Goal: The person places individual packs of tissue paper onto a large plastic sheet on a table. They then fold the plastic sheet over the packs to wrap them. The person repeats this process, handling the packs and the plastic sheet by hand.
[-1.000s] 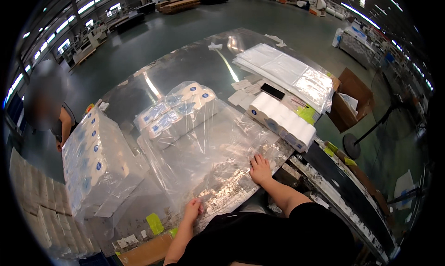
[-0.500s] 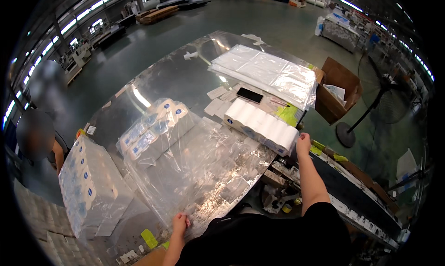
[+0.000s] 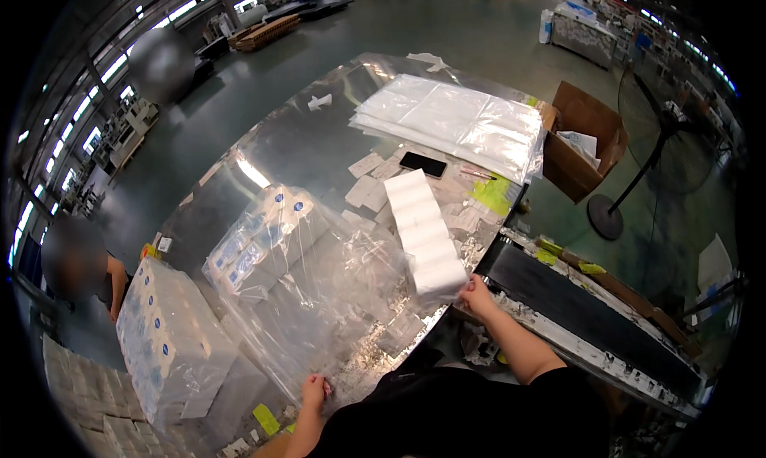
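Note:
A long wrapped pack of white toilet paper rolls (image 3: 423, 230) lies on the metal table, pointing toward me. My right hand (image 3: 477, 296) is closed on its near end. Left of it spreads a large clear plastic bag (image 3: 311, 314), wrinkled, with several roll packs (image 3: 267, 234) inside its far left part. The pack's left side meets the film near the bag's right part. My left hand (image 3: 316, 390) is closed at the bag's near edge and appears to pinch the film; its fingertips are small in view.
A filled bag of rolls (image 3: 171, 330) stands at the left, with another person's arm (image 3: 118, 286) behind it. Flat plastic bags (image 3: 455, 119), a phone (image 3: 423, 164) and a pen lie farther back. At right are a conveyor (image 3: 574, 298), a cardboard box (image 3: 582, 147) and a fan (image 3: 658, 139).
My right hand has pulled the roll pack's near end leftward and toward me, turning the pack toward the bag. My left hand stays almost in place.

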A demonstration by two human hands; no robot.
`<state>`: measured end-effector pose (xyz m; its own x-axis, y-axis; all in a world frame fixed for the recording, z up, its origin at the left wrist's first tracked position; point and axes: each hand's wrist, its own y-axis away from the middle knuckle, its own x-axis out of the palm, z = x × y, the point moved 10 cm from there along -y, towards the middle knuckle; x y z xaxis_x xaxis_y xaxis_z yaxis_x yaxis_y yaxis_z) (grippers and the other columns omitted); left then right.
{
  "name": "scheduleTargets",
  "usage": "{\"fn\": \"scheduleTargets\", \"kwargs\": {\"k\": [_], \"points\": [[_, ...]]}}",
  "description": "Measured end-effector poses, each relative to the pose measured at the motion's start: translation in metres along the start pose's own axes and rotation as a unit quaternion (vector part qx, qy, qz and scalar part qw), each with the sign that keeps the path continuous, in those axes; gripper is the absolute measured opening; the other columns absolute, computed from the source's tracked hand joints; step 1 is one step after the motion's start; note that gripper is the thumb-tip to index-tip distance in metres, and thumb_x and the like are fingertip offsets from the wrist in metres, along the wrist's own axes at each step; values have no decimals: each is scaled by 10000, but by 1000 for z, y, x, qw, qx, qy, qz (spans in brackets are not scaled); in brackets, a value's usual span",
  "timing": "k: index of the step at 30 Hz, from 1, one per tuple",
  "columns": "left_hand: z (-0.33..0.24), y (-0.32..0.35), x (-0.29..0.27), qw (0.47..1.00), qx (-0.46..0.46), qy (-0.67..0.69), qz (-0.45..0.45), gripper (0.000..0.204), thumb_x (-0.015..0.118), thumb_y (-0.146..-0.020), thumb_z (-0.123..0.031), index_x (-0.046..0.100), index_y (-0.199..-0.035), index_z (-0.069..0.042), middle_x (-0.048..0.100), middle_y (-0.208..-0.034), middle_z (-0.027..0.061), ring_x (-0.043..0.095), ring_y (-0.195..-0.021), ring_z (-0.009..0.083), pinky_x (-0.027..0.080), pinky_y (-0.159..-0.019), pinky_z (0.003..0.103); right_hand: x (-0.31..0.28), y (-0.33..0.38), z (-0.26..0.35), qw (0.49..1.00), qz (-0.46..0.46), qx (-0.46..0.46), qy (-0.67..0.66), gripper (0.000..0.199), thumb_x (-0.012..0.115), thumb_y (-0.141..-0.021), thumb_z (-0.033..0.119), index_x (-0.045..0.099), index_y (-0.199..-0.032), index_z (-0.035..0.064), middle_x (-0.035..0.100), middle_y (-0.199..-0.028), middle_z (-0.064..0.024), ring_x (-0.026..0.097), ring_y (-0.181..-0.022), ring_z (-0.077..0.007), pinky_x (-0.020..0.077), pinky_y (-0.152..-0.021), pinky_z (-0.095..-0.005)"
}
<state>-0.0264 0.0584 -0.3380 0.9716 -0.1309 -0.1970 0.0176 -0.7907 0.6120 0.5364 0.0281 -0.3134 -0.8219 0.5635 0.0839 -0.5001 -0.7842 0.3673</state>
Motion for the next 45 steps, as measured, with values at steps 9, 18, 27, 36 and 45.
{"fn": "scheduleTargets", "kwargs": {"k": [9,18,27,36,45], "points": [[4,-3,3,1000,-16,12,8,162,534,-914,-192,553,-810,-70,546,-545,28,496,-407,122,334,-361,245,-1,123,-67,958,180,220,25,428,557,-869,187,440,-1264,70,592,-967,-78,555,-751,-125,462,-622,-262],[-3,6,6,1000,3,9,-9,143,537,-894,-163,553,-794,-62,565,-576,39,497,-422,116,343,-373,245,82,89,-21,963,91,150,-205,689,615,-807,173,253,-1392,125,433,-1311,-146,461,-1176,-317,422,-954,-475],[-75,40,24,978,159,-137,-8,191,603,-846,-184,641,-958,-34,586,-662,32,550,-622,125,446,-593,287,34,85,9,928,159,209,-263,702,582,-685,323,444,-1285,-14,532,-1240,-199,542,-1081,-395,438,-941,-519],[-229,124,-8,954,288,-33,-82,197,556,-906,-194,658,-965,-37,528,-657,-26,469,-592,68,396,-567,228,61,149,103,898,298,167,-276,643,576,-736,405,493,-1219,-12,587,-1120,-172,575,-1004,-361,469,-888,-477],[-289,183,1,946,322,17,-4,283,522,-933,-236,655,-1111,-61,647,-758,16,545,-703,91,446,-654,248,203,178,36,852,427,278,-121,573,592,-774,378,497,-1187,-7,574,-1138,-164,572,-1002,-352,465,-892,-468]]}}
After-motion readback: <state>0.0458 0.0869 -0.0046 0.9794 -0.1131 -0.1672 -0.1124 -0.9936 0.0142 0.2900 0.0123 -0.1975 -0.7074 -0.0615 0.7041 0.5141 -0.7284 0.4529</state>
